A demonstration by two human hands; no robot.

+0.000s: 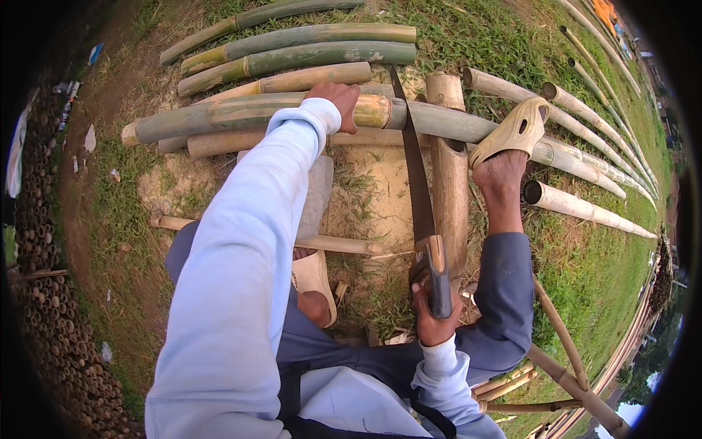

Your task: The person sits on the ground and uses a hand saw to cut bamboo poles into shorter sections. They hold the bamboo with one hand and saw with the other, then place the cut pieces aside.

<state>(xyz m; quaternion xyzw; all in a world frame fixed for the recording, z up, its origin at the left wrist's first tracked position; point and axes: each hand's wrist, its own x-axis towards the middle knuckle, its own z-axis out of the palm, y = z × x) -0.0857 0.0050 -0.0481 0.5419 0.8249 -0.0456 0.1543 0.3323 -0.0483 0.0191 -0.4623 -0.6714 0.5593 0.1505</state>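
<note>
At 12 o'clock, a bamboo pole (373, 111) is clamped from above by the left grip (336, 106). At 5 o'clock, the handle (439, 282) of a saw (423, 219) is enclosed by the right grip (436, 318); its blade (414, 157) is laid across the pole. At 7 o'clock, small dark lettering (294, 280) is borne by a beige sandal (318, 274).

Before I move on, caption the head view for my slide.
The left hand grips a bamboo pole while the right hand holds a saw across it.
</note>
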